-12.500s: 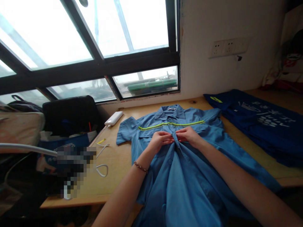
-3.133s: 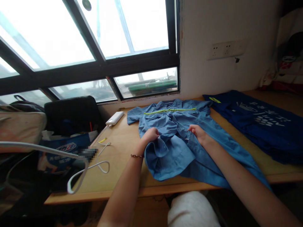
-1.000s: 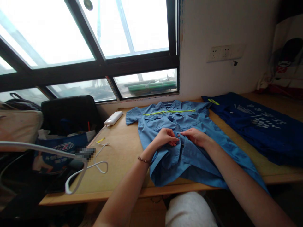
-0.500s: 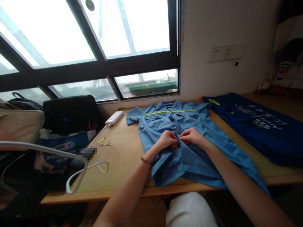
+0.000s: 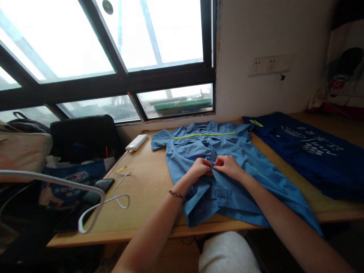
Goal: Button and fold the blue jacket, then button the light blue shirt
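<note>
A blue short-sleeved shirt (image 5: 184, 161) with a yellow-green stripe across its chest lies spread on the wooden table (image 5: 148, 189), collar towards the window. My left hand (image 5: 201, 168) pinches the left side of its front opening. Close beside it, my right hand (image 5: 227, 166) pinches the other edge of the front placket, fingertips nearly meeting those of the left. Any button between the fingers is too small and covered to make out. Below my hands the front panels fall apart and the hem lies loosely folded near the table edge.
A dark blue garment (image 5: 313, 155) with white print lies at the right. On the left are a white power bank (image 5: 137, 143), a looping white cable (image 5: 124, 201) and a dark phone (image 5: 104, 184). A black chair (image 5: 85, 132) stands beyond the table's left end.
My right hand has shifted slightly left, its fingertips now closer to the left hand at the placket. The shirt's lower front has moved a little with the fingers.
</note>
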### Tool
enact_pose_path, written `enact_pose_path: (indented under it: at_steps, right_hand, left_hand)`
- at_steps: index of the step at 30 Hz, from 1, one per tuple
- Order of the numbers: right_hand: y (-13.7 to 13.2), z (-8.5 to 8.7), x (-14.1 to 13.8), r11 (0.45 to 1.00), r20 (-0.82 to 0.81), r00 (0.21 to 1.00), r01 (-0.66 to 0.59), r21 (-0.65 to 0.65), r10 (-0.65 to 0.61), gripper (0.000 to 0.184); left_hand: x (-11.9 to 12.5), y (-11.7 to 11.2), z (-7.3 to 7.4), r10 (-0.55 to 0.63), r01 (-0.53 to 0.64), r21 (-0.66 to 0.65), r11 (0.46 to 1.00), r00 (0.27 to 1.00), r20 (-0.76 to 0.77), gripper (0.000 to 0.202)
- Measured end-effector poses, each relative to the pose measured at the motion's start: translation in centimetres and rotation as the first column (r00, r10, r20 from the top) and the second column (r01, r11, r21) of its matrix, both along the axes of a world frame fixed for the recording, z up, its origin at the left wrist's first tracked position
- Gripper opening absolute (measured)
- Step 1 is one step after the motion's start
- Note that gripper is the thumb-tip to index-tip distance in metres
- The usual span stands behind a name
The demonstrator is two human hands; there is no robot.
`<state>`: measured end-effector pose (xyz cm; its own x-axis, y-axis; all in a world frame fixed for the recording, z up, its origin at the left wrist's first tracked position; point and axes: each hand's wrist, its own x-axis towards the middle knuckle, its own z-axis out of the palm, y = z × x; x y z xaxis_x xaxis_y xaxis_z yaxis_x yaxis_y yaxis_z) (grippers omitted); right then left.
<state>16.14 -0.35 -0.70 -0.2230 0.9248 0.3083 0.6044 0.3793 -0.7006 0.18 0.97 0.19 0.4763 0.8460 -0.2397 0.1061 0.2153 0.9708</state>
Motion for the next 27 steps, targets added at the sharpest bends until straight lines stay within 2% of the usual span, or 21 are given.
enact_pose_path:
  at_steps: [3, 7, 10, 13, 18, 22, 27]
  right_hand:
    - [-0.2, 0.2, -0.1, 0.998, 0.002, 1.0, 0.029, 0.052, -0.029, 0.006]
    - [-0.5, 0.5, -0.4, 0.997, -0.043, 0.998, 0.041, 0.072, -0.038, 0.005]
    - [-0.3, 0.8, -0.4, 1.0, -0.128, 0.992, 0.018, 0.014, -0.016, 0.01]
    - [0.1, 1.1, 0.0, 0.988, -0.295, 0.952, -0.115, -0.104, 0.08, 0.021]
    - [0.1, 1.6, 0.9, 0.897, -0.583, 0.801, -0.349, -0.27, 0.136, 0.033]
    - [0.0, 1.8, 1.3, 0.855, -0.663, 0.739, -0.415, -0.31, 0.118, 0.037]
    - [0.2, 1.6, 1.5, 0.84, -0.729, 0.677, -0.449, -0.303, 0.099, 0.038]
  left_hand:
    - [0.0, -0.1, 0.4, 0.076, -0.067, -0.123, 0.99, 0.994, 0.075, 0.02]
    - [0.4, -0.1, 0.0, 0.197, -0.189, -0.066, 0.98, 0.97, 0.141, 0.031]
    - [0.7, -0.3, -0.1, 0.257, -0.248, -0.068, 0.966, 0.943, 0.213, 0.032]
    - [0.9, -0.7, 0.4, 0.269, -0.245, -0.114, 0.963, 0.912, 0.308, 0.03]
    - [1.2, -1.2, 1.1, 0.249, -0.193, -0.165, 0.967, 0.851, 0.462, 0.027]
    - [1.5, -1.5, 1.2, 0.253, -0.19, -0.172, 0.967, 0.812, 0.526, 0.025]
    - [1.9, -1.8, 1.2, 0.264, -0.184, -0.193, 0.964, 0.767, 0.585, 0.026]
